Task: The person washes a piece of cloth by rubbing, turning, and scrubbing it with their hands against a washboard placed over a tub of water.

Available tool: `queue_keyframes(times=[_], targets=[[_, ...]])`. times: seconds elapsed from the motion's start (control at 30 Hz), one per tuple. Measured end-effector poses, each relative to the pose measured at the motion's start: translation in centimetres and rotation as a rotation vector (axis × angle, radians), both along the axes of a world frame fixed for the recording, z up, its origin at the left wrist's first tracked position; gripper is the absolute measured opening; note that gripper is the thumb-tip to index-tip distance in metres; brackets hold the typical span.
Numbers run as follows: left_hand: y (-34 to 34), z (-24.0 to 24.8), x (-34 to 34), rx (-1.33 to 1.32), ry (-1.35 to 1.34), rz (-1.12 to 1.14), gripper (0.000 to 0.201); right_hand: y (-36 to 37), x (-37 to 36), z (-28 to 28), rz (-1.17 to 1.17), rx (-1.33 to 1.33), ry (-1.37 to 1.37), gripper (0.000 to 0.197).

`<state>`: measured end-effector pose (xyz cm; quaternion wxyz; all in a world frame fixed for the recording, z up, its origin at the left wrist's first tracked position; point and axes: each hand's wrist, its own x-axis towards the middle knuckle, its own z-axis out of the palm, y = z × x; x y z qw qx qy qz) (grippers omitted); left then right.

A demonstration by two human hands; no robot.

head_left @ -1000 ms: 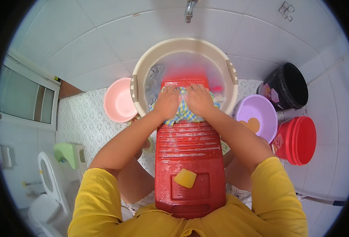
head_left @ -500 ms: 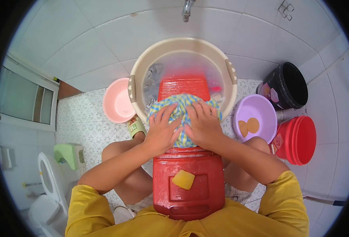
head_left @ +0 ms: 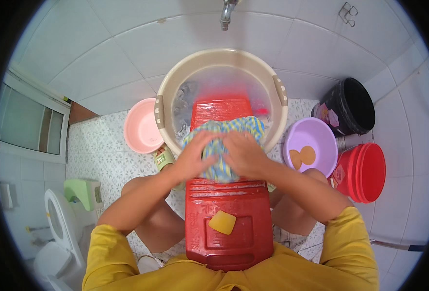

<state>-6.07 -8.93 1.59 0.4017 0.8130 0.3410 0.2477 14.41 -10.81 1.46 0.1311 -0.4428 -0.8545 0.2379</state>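
Observation:
A wet blue, yellow and white checked cloth [head_left: 247,127] lies bunched on a red plastic washboard [head_left: 229,196]. My left hand [head_left: 192,157], smeared by motion, has its fingers and thumb closed around the cloth's left part. Beside it, my right hand [head_left: 243,154] grips the cloth, fingers curled into it and knuckles up. The two hands nearly touch over the middle. A yellow bar of soap [head_left: 222,222] rests on the board's near end, close to my body. The board's far end dips into cloudy water in a large beige basin [head_left: 224,54].
Left of the basin sits a pink basin [head_left: 136,127]. To the right are a purple basin [head_left: 327,145] with two tan round pieces, a black bucket [head_left: 338,104] and a red bucket [head_left: 354,172]. A tap [head_left: 226,17] hangs above; a green stool [head_left: 83,191] and toilet [head_left: 59,223] stand left.
My hands have gone from lying flat with spread fingers to bunching the cloth. They have drawn together, and the cloth's right part is lifted and folded. The view has shifted slightly.

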Motion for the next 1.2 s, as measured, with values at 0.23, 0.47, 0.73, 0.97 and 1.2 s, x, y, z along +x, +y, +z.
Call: queue_keyframes(times=[0.23,0.47,0.73,0.97,1.2], targets=[[0.3,-1.6,1.5,0.376,0.426,0.099,0.060,2.1,-0.4,-2.8,-0.108,0.274,-0.073,0.043],[7.5,-4.6,2.2,0.099,0.384,0.484,0.044,10.9,0.1,-3.8,-0.334,0.033,-0.025,0.044],[0.8,-0.5,0.8,0.427,0.092,0.135,0.052,5.5,2.2,-1.7,-0.254,-0.127,-0.013,0.068],[4.7,-0.7,1.2,0.142,0.162,0.360,0.037,4.4,4.2,-2.2,-0.312,-0.010,0.181,0.049],[10.6,2.8,4.5,0.030,-0.343,0.471,0.046,10.3,4.7,-0.1,-0.596,0.107,0.633,0.027]])
